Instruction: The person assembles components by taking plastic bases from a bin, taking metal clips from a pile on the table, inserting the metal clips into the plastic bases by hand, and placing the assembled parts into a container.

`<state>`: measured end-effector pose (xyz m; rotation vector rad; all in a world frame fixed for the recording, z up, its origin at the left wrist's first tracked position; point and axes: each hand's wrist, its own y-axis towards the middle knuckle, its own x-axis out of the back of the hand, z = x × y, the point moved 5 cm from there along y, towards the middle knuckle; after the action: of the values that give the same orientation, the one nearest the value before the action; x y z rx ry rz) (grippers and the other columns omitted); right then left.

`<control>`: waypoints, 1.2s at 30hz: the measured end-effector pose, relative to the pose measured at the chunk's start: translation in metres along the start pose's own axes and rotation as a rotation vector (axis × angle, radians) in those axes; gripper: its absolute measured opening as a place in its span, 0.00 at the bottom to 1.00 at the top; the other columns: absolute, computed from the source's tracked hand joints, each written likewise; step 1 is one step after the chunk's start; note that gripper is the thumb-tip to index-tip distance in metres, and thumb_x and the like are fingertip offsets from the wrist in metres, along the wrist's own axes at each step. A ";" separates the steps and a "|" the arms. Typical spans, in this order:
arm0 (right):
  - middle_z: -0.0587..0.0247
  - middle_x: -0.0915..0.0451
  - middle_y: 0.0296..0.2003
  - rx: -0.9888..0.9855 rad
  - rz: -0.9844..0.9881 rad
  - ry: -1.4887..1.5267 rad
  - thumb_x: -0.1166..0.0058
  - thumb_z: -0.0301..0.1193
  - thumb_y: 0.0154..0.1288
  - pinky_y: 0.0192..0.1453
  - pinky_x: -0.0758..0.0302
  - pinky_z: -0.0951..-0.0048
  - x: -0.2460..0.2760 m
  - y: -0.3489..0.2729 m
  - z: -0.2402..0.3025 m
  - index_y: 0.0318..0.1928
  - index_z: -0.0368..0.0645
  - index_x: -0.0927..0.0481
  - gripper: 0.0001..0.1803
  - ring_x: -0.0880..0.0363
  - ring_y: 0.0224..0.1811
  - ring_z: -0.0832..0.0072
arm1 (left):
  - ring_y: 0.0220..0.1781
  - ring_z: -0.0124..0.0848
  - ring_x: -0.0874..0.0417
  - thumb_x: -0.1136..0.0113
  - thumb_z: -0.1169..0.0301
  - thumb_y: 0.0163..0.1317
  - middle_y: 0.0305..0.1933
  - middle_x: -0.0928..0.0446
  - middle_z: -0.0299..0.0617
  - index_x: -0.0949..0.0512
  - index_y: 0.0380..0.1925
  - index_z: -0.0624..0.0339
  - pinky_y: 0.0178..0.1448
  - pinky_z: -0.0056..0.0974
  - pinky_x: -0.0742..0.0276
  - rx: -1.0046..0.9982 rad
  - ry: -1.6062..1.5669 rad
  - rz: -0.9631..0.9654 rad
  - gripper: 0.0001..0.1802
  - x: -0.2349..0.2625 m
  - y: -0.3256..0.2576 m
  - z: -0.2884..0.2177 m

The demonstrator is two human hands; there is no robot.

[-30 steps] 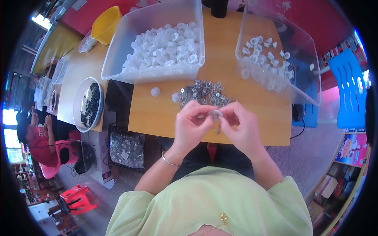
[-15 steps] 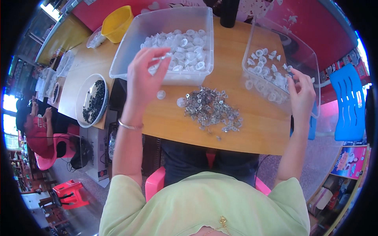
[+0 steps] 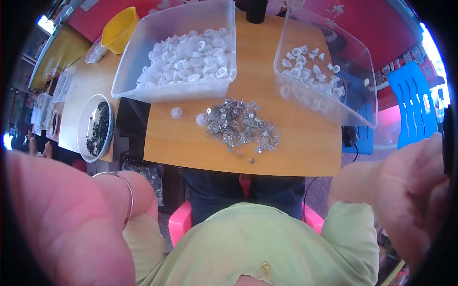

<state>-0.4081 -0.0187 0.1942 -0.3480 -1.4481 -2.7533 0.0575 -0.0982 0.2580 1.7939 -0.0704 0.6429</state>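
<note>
Both of my hands are raised close to the camera, away from the table. My left hand point(image 3: 62, 224), with a bangle point(image 3: 128, 200) at its wrist, fills the lower left; its fingers cannot be made out. At the right rim my right hand point(image 3: 410, 195) is partly cut off, its fingers too dark and blurred to read. On the table lies a pile of small shiny metal pieces point(image 3: 241, 125). Two white plastic pieces point(image 3: 176, 112) rest left of it. Behind stands a clear bin point(image 3: 126, 71) heaped with white plastic caps point(image 3: 186, 57). Fewer such caps point(image 3: 310, 71) lie in another clear bin point(image 3: 360, 112) at right.
A yellow basin point(image 3: 118, 31) stands at the far left. Nearer is a white bowl of dark small pieces point(image 3: 82, 128). A dark cylinder point(image 3: 256, 12) stands at the table's back. Beyond the right bin is a blue slatted chair point(image 3: 412, 105).
Both hands have left the bins and come up toward the camera, out to either side. The view has shifted, so the table contents sit further left.
</note>
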 end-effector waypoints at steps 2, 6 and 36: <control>0.65 0.36 0.36 -0.013 -0.021 -0.075 0.47 0.38 0.63 0.34 0.40 0.76 0.079 -0.028 0.005 0.46 0.42 0.30 0.16 0.39 0.36 0.73 | 0.53 0.54 0.27 0.51 0.49 0.58 0.51 0.32 0.66 0.38 0.56 0.76 0.55 0.47 0.27 -0.021 -0.036 -0.018 0.39 -0.003 0.003 0.002; 0.66 0.36 0.34 0.046 -0.042 -0.173 0.46 0.38 0.62 0.31 0.40 0.77 0.009 -0.013 -0.002 0.44 0.42 0.29 0.16 0.39 0.33 0.75 | 0.53 0.55 0.27 0.53 0.52 0.60 0.51 0.32 0.67 0.37 0.56 0.75 0.56 0.47 0.28 -0.090 -0.018 -0.093 0.36 -0.002 -0.001 0.003; 0.57 0.28 0.47 -0.444 0.650 -0.454 0.37 0.23 0.48 0.51 0.28 0.65 -0.223 -0.096 -0.129 0.47 0.45 0.23 0.22 0.27 0.48 0.60 | 0.46 0.40 0.24 0.40 0.64 0.56 0.39 0.22 0.45 0.23 0.47 0.56 0.50 0.40 0.29 0.576 0.268 0.720 0.18 -0.102 -0.101 0.191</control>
<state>-0.2259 -0.0900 0.0009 -1.2570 -0.5537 -2.4725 0.0817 -0.2654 0.0891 2.2112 -0.3936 1.5338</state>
